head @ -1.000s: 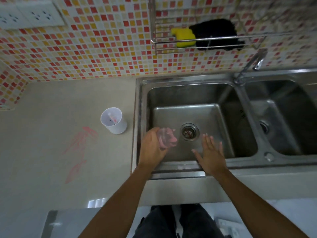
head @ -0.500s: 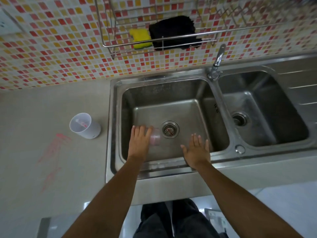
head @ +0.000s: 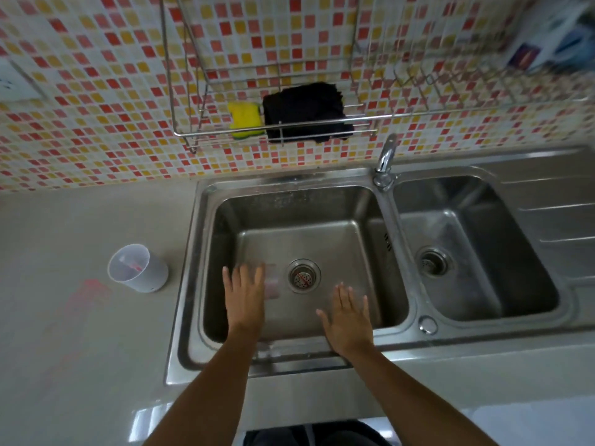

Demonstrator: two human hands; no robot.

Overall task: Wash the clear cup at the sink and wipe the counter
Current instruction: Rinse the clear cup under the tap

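Observation:
The clear cup [head: 272, 283], faint and tinged pink, sits low in the left basin of the steel sink [head: 192, 284], just left of the drain [head: 303, 275]. My left hand [head: 244, 299] hovers flat beside it with fingers stretched out; its thumb side is at the cup, and I see no grip. Over the basin's front part, my right hand [head: 349, 320] is spread and holds nothing. A smeared pink stain [head: 87, 294] marks the beige counter [head: 80, 349] left of the sink.
A white translucent cup [head: 138, 268] with pink residue stands on the counter near the sink's left rim. The wall rack holds a yellow sponge [head: 244, 119] and a black cloth [head: 306, 112]. The faucet [head: 386, 159] stands between the basins, with the right basin [head: 467, 252] beyond.
My left hand gripped the clear cup above the basin a second ago; it has since lowered it and straightened its fingers. The view has shifted right and up.

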